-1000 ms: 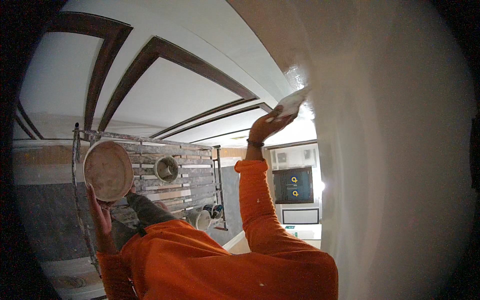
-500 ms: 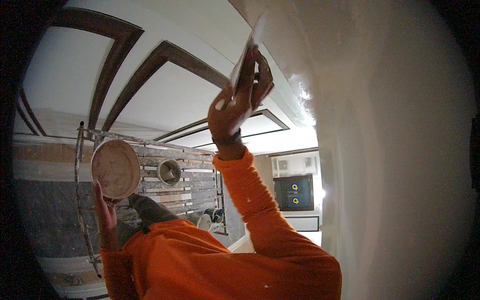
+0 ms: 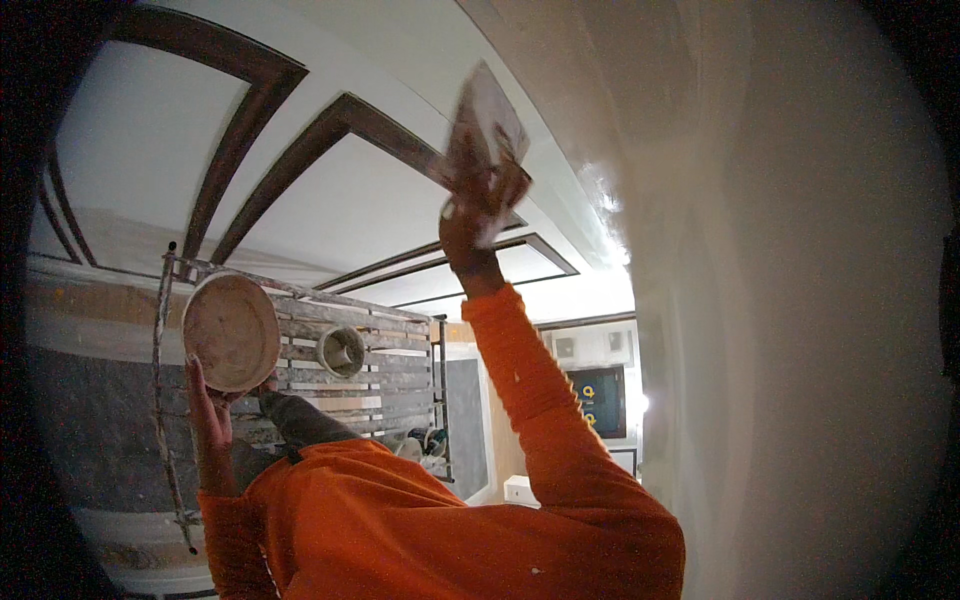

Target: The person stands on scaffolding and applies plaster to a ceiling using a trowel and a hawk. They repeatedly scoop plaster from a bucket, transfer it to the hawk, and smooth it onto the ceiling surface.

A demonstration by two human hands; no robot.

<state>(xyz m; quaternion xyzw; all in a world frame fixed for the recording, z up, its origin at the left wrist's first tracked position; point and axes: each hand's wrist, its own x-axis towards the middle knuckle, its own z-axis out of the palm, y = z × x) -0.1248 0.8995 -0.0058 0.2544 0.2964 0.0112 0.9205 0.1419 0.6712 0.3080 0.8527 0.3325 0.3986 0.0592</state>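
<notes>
Held up at the left is a round, shallow pan [image 3: 232, 335] with a pale, smeared inside. My left hand [image 3: 210, 405] supports it from below, fingers against its rim and underside. My right hand [image 3: 474, 225] is raised at upper centre, closed around a flat putty blade [image 3: 484, 115]. Motion blurs the blade and the fingertips. The blade's broad face shows, with whitish smears on it, and it stands apart from the smooth pale wall surface [image 3: 760, 250] on the right.
Below me lies a slatted scaffold platform [image 3: 400, 350] with a dark pole [image 3: 163, 400] along its left end. On the slats stand a bucket [image 3: 341, 351] and other containers [image 3: 428, 441]. Brown-framed panels [image 3: 340, 115] line the white surface at upper left. A lit room opens beyond.
My right hand has drawn back slightly from the wall surface, and the blade has turned from edge-on to broad face. My left hand and the pan have hardly moved.
</notes>
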